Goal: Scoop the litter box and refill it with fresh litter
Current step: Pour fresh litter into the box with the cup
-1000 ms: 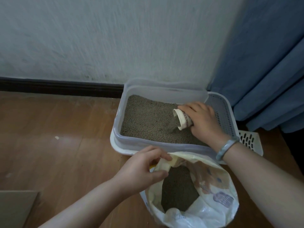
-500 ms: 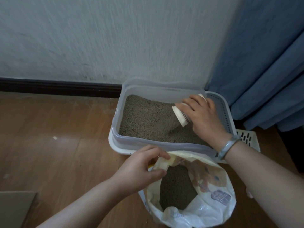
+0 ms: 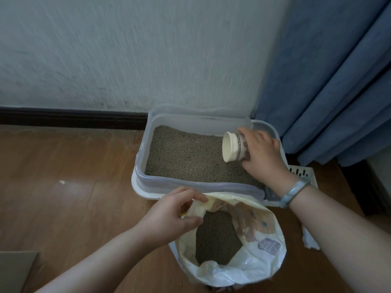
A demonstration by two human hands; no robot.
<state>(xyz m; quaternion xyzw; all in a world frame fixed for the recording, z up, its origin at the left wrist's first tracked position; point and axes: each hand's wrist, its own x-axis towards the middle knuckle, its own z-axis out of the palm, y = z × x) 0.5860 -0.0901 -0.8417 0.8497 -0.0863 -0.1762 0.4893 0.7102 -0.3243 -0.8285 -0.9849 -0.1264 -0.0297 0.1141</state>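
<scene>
A white litter box stands on the wooden floor against the wall, filled with grey-brown litter. My right hand grips a paper cup above the box's right side; the cup lies on its side with its mouth facing left and looks empty. My left hand pinches the left rim of an open litter bag that stands in front of the box with litter inside.
A blue curtain hangs at the right, just behind the box. A white slotted scoop or grate pokes out beside my right wrist. A cardboard corner lies at the lower left. Open floor stretches left.
My right hand has lifted the cup up and away from the litter surface, and litter no longer pours from it. My left hand keeps its hold on the bag rim.
</scene>
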